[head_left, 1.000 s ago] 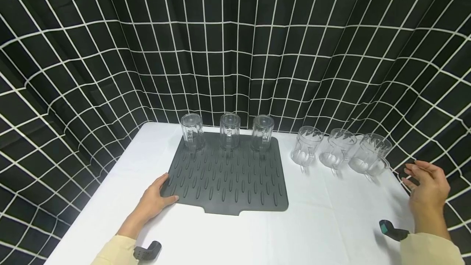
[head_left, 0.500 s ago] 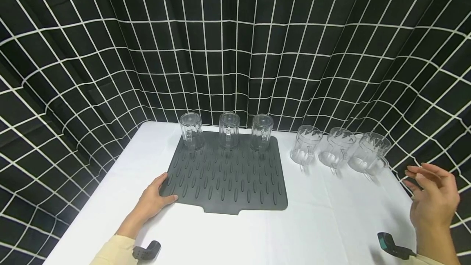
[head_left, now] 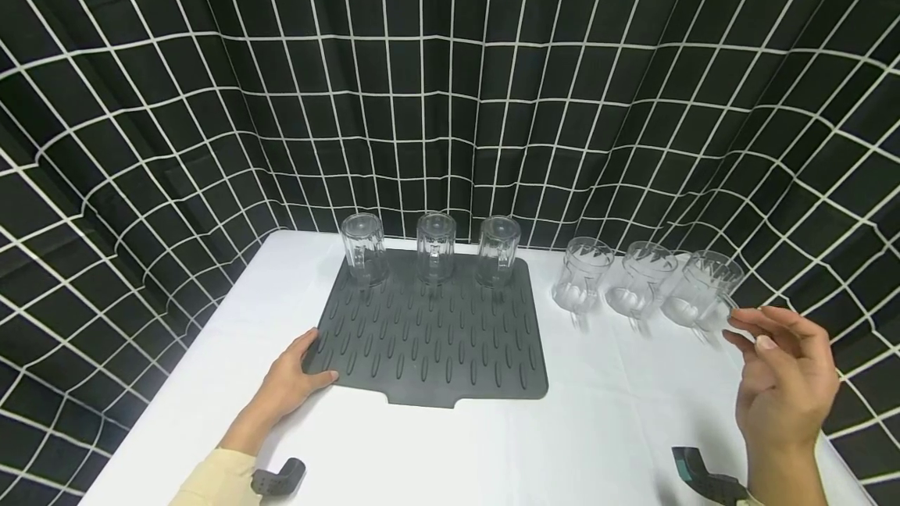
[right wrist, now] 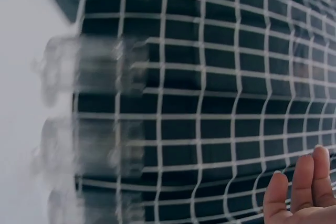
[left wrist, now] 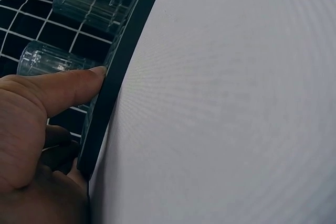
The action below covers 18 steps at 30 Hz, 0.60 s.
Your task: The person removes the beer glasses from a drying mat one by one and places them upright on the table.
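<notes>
In the head view, my left hand [head_left: 288, 381] rests at the near left corner of a dark grey ridged drying mat [head_left: 429, 342]. Its thumb [left wrist: 73, 85] touches the mat's front edge in the left wrist view, while the fingers lie along the left side. Three clear glass mugs, the left one [head_left: 365, 250], the middle one [head_left: 436, 248] and the right one [head_left: 498, 251], stand upside down along the mat's back. My right hand [head_left: 787, 381], fingers loosely bent and holding nothing, hovers nearest the rightmost upright glass mug [head_left: 701, 287]; contact with its handle cannot be judged.
Two more upright glass mugs, one [head_left: 583, 276] beside the mat and one [head_left: 641, 279] in the middle of that row, stand on the white-covered table [head_left: 562, 451]. Black cloth with a white grid [head_left: 436, 84] hangs behind and at both sides.
My right hand drifted slightly right and nearer to me, then came left toward the rightmost upright mug. The left hand, mat and mugs have stayed put.
</notes>
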Tool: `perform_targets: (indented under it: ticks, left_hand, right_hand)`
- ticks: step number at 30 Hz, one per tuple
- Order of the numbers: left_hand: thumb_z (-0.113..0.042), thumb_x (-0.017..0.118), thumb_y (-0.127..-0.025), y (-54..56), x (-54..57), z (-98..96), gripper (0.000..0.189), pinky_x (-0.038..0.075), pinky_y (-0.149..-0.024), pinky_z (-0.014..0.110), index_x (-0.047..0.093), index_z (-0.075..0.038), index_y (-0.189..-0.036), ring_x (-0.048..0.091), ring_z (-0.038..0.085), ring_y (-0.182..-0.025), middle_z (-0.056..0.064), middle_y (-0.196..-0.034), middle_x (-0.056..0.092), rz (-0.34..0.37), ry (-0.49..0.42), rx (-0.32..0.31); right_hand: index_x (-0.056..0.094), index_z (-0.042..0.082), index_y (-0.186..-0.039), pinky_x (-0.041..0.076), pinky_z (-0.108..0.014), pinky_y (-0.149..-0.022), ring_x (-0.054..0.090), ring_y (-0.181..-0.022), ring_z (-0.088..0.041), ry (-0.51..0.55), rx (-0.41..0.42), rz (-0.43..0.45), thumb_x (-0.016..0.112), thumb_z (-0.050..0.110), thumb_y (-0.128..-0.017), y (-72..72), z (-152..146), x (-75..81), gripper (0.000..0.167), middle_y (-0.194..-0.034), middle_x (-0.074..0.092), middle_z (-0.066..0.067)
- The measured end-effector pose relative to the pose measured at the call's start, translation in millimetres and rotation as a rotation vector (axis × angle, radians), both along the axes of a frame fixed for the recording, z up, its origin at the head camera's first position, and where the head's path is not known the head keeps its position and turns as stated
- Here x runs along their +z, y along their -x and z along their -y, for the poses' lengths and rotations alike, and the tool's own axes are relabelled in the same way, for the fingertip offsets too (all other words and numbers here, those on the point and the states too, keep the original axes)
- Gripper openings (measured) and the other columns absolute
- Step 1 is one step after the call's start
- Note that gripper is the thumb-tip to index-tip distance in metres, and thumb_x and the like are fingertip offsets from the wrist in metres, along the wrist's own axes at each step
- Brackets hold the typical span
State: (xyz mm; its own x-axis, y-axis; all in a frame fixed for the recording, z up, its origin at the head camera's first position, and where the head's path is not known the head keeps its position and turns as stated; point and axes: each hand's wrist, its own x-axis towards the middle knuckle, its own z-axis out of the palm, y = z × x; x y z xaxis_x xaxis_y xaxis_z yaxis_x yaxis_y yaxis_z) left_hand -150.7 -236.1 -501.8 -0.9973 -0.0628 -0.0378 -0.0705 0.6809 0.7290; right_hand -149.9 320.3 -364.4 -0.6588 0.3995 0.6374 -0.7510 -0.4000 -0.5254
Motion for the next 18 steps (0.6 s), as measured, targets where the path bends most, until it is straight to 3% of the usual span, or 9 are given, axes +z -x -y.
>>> perform_targets:
  ticks: [6,10,18]
  left_hand:
    - [-0.025,0.075,-0.083,0.2,-0.5,-1.1,0.088,0.018,-0.11,0.059,0.025,0.004,-0.149,0.02,0.045,-0.139,0.026,-0.153,0.022,-0.005,-0.001,-0.002]
    - [-0.025,0.074,-0.083,0.1,-0.5,-1.3,0.088,0.017,-0.11,0.059,0.024,0.003,-0.15,0.019,0.045,-0.139,0.026,-0.153,0.022,-0.004,-0.007,-0.005]
    - [-0.026,0.074,-0.084,-1.0,-1.4,0.0,0.088,0.016,-0.11,0.06,0.024,0.002,-0.15,0.019,0.045,-0.139,0.025,-0.154,0.022,-0.012,-0.004,-0.006]
  right_hand:
    - [0.04,-0.026,-0.114,0.053,-0.036,-0.078,0.059,-0.09,-0.037,-0.055,0.003,-0.027,0.04,-0.016,-0.084,0.6,21,7.3,0.031,-0.099,0.056,-0.034]
    - [0.04,-0.026,-0.114,0.054,-0.038,-0.078,0.059,-0.091,-0.039,-0.047,0.05,-0.039,0.039,-0.016,-0.085,5.2,31,9.2,0.03,-0.099,0.056,-0.034]
    - [0.043,-0.022,-0.116,0.054,-0.04,-0.081,0.058,-0.095,-0.036,-0.149,0.078,0.033,0.041,-0.01,-0.091,20.3,57,8.8,0.028,-0.102,0.055,-0.031]
